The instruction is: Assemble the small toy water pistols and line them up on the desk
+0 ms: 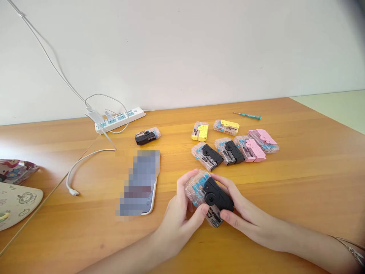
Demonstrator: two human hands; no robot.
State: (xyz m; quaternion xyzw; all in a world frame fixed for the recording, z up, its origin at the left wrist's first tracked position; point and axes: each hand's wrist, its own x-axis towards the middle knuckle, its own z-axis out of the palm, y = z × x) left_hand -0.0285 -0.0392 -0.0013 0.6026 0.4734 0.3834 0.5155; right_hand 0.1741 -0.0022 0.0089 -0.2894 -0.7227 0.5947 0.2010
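Observation:
Both hands hold a folded toy gun (218,196) with a clear body, blue inner parts and a black folded piece, tilted just above the front of the table. My left hand (182,213) grips its clear left end, thumb on the lower side and fingers behind. On the other end, my right hand (242,213) has its thumb at the lower right corner and its fingers along the black part. Just beyond lie two similar black toy guns (209,155) (229,151) and two pink ones (251,148) (264,140).
Farther back lie two yellow toy guns (200,131) (226,127), another black one (147,136) and a small screwdriver (247,115). A phone (141,182) lies left of my hands. A white power strip (119,120) with a charging cable (82,156) is near the wall.

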